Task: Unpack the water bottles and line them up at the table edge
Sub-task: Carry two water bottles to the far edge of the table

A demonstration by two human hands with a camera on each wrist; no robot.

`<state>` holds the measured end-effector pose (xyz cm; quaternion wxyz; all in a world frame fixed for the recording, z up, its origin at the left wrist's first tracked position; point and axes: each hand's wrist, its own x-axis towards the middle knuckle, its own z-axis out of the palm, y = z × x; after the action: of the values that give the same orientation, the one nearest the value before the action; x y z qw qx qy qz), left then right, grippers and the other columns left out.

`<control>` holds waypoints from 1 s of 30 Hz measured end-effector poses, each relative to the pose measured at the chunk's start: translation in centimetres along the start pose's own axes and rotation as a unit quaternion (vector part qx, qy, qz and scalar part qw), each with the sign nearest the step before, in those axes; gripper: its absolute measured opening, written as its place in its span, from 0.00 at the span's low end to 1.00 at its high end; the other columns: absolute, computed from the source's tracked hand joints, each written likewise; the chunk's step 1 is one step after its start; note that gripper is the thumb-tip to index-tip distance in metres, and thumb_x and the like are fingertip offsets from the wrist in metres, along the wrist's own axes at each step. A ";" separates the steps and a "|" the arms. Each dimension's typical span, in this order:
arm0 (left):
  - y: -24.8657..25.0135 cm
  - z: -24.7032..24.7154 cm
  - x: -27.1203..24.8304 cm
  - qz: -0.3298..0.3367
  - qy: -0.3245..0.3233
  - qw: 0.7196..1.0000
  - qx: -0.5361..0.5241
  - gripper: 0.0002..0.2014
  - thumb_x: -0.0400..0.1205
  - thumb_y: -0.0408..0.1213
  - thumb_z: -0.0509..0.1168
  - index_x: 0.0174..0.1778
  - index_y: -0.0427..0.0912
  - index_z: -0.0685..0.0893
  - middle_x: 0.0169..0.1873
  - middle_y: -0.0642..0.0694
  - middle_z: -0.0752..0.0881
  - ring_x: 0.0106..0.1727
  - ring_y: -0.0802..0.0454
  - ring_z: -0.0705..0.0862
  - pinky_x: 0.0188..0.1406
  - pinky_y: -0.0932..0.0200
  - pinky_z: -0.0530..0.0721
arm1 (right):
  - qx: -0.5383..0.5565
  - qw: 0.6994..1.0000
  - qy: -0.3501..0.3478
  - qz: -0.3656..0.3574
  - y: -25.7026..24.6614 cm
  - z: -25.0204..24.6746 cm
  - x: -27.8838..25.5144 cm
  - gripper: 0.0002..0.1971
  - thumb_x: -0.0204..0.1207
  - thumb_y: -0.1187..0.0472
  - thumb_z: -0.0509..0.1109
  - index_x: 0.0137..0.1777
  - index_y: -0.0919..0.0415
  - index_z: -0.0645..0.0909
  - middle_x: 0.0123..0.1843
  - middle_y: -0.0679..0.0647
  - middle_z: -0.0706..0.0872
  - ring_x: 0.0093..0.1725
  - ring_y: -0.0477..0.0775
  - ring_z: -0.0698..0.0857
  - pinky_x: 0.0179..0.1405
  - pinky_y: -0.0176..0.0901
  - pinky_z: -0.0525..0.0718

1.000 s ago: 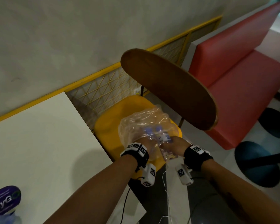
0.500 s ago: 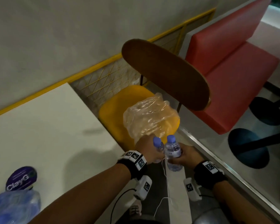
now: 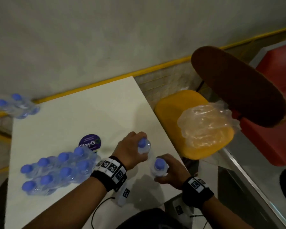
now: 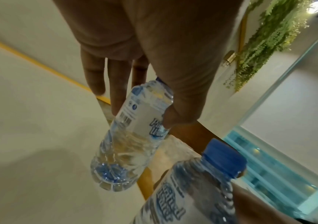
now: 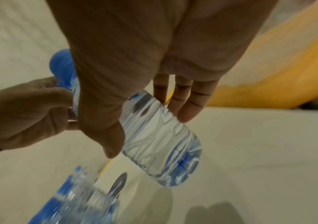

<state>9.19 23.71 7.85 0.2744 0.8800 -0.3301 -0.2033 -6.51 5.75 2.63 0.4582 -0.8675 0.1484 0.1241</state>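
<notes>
Two water bottles, one gripped in the left hand [image 3: 130,149] and one in the right hand [image 3: 170,172], are now carried from the emptied plastic wrap [image 3: 206,124] to above the table [image 3: 73,116], ready for lining up.

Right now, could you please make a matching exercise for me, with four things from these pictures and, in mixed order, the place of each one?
Things:
1. empty plastic wrap
2. wrapped pack of bottles
3. bottle with the barcode label
4. purple round sticker

Places:
A. held in the left hand
B. flat on the white table
C. on the yellow chair seat
D. standing on the table, near its left side

Pairs: 1-C, 2-D, 3-A, 4-B
</notes>
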 end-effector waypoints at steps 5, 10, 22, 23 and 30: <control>-7.0 -4.3 -2.5 -0.044 0.012 0.996 0.075 0.23 0.72 0.57 0.70 0.61 0.58 0.76 0.49 0.49 0.84 0.53 0.39 0.85 0.67 0.37 0.77 | -0.052 0.997 -0.042 -0.031 -6.4 7.0 4.5 0.34 0.58 0.46 0.86 0.64 0.47 0.78 0.59 0.44 0.81 0.56 0.47 0.81 0.52 0.32 0.74; -12.9 -6.4 -3.5 -0.076 -0.002 0.994 0.082 0.25 0.71 0.53 0.76 0.60 0.59 0.73 0.47 0.49 0.86 0.49 0.41 0.87 0.57 0.39 0.84 | -0.110 0.993 -0.035 -0.022 -12.7 11.2 7.1 0.28 0.67 0.56 0.83 0.65 0.61 0.80 0.63 0.58 0.84 0.62 0.60 0.83 0.63 0.49 0.80; -17.7 -6.8 -3.3 -0.052 -0.107 0.976 0.184 0.17 0.79 0.42 0.67 0.61 0.54 0.71 0.53 0.47 0.88 0.51 0.38 0.87 0.52 0.39 0.80 | -0.122 0.992 -0.012 0.032 -15.4 17.2 9.7 0.27 0.63 0.53 0.84 0.62 0.56 0.83 0.60 0.56 0.86 0.59 0.58 0.86 0.59 0.42 0.81; -17.9 -6.9 -3.3 -0.047 -0.101 0.976 0.187 0.16 0.80 0.43 0.66 0.61 0.53 0.71 0.52 0.47 0.88 0.50 0.38 0.87 0.50 0.40 0.80 | -0.124 0.992 -0.014 0.037 -15.5 17.3 9.8 0.27 0.63 0.53 0.85 0.62 0.56 0.83 0.60 0.55 0.87 0.59 0.58 0.86 0.60 0.43 0.82; -18.8 -7.0 -2.7 -0.050 -0.088 0.981 0.167 0.15 0.80 0.46 0.64 0.61 0.53 0.71 0.51 0.46 0.89 0.49 0.37 0.87 0.47 0.44 0.78 | -0.111 0.993 -0.011 0.029 -15.4 17.4 10.6 0.29 0.61 0.54 0.86 0.63 0.56 0.83 0.61 0.57 0.87 0.60 0.59 0.86 0.62 0.47 0.82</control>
<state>19.89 39.93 2.13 0.0833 0.9074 -0.3378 -0.2358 7.62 26.91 1.03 0.3564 -0.9071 0.1536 0.1627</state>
